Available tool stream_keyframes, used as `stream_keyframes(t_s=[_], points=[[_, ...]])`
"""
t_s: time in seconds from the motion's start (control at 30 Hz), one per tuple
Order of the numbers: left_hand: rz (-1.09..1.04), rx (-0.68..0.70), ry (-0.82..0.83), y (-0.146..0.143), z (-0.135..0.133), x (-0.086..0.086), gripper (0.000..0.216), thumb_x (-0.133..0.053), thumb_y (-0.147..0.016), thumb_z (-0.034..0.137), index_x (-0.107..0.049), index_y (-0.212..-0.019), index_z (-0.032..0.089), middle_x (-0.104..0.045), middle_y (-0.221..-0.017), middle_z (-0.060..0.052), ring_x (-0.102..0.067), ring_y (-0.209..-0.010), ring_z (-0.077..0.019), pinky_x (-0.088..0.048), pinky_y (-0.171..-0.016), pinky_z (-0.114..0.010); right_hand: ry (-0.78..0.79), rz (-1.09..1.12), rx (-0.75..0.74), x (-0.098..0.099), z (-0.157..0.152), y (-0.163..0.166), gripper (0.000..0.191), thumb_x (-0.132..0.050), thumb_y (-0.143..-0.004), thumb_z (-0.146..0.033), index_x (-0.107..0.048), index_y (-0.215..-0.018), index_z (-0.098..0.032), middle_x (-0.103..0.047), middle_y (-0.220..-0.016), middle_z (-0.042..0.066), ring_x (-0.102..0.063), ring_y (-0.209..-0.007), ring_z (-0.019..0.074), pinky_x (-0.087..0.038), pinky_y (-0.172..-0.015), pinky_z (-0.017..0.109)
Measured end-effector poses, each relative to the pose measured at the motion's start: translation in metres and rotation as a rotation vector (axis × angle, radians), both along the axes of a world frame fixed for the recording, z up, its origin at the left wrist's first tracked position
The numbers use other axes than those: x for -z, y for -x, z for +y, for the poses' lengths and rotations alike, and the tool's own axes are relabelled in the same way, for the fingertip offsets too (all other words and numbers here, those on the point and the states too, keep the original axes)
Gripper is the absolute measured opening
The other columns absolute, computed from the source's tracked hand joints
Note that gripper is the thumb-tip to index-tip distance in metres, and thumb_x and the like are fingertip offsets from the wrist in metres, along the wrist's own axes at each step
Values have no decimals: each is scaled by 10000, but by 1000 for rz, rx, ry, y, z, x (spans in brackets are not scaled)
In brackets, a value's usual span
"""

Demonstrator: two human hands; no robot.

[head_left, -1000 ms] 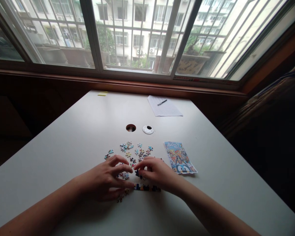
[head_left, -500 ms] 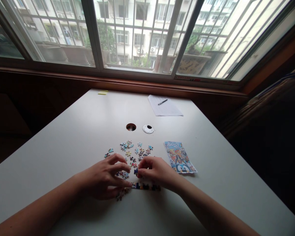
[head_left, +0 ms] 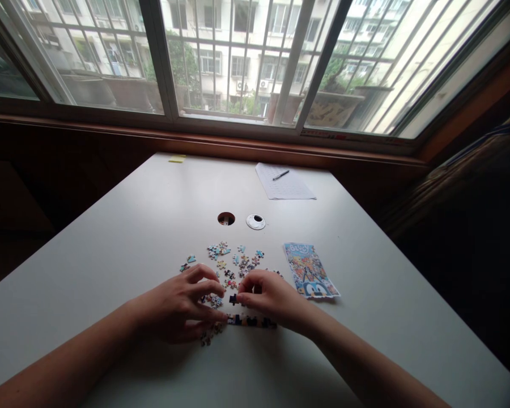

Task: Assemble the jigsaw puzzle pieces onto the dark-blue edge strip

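Between the thumb and forefinger of my right hand point(head_left: 266, 292) is a dark puzzle piece point(head_left: 233, 299), held just above a joined strip of puzzle pieces point(head_left: 251, 321). My left hand point(head_left: 191, 303) has its fingers apart; one fingertip touches the left end of that strip. Loose puzzle pieces point(head_left: 219, 250) in many colours lie in a scatter beyond both hands, and more of them show under and beside my left hand, which partly covers them.
To the right lies a printed picture sheet point(head_left: 310, 269) lettered "Bluey". Farther back are a round hole point(head_left: 226, 219) in the white table point(head_left: 153, 226), its loose cover point(head_left: 255, 221), papers point(head_left: 295, 190) with a pen point(head_left: 281, 175), and a yellow sticky note point(head_left: 177, 158). A barred window stands behind.
The dark puzzle piece in my right fingers has turned and shifted slightly left. My left hand stays almost where it was.
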State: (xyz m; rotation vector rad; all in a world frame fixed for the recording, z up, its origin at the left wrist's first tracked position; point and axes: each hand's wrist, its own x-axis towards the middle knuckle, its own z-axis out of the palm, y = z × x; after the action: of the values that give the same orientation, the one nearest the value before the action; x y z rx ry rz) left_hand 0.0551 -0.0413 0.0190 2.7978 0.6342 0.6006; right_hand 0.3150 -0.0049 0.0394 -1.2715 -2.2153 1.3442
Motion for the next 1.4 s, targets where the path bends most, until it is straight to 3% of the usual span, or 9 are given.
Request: stream_keyframes(t_s=[0.37, 0.63, 1.1, 1.4], points=[[6, -3, -43, 1, 0, 3, 536, -770, -756, 174, -643, -1239, 368, -590, -1130, -56, -502, -1081, -266, -505, -948, -416, 141, -64, -3, 3, -3, 4, 165, -708, -763, -324, -791, -784, -183, -593, -542, -28, -513, -535, 104, -356, -514, 206], [14, -11, -43, 0, 0, 2, 506, -754, -777, 176, -649, -1234, 367, -593, -1119, -64, -490, -1069, -269, -498, -935, -419, 278, -87, 27, 5, -8, 4, 172, -665, -790, -323, -759, -808, -180, -584, -480, -33, -521, -399, 104, -378, -421, 197], [26, -24, -67, 0, 0, 0, 500, -764, -767, 185, -648, -1221, 360, -594, -1130, -53, -502, -1053, -260, -487, -945, -412, 72, -152, 25, 4, -6, 6, 141, -667, -780, -296, -773, -799, -204, -667, -552, -13, -594, -497, 127, -417, -528, 222], [27, -31, -87, 0, -1, 4, 530, -697, -818, 190, -600, -1313, 352, -591, -1163, -70, -463, -1092, -283, -476, -955, -441, -55, -211, -5, 6, -3, 2, 135, -674, -787, -313, -770, -795, -218, -689, -632, -4, -607, -579, 136, -392, -562, 229]])
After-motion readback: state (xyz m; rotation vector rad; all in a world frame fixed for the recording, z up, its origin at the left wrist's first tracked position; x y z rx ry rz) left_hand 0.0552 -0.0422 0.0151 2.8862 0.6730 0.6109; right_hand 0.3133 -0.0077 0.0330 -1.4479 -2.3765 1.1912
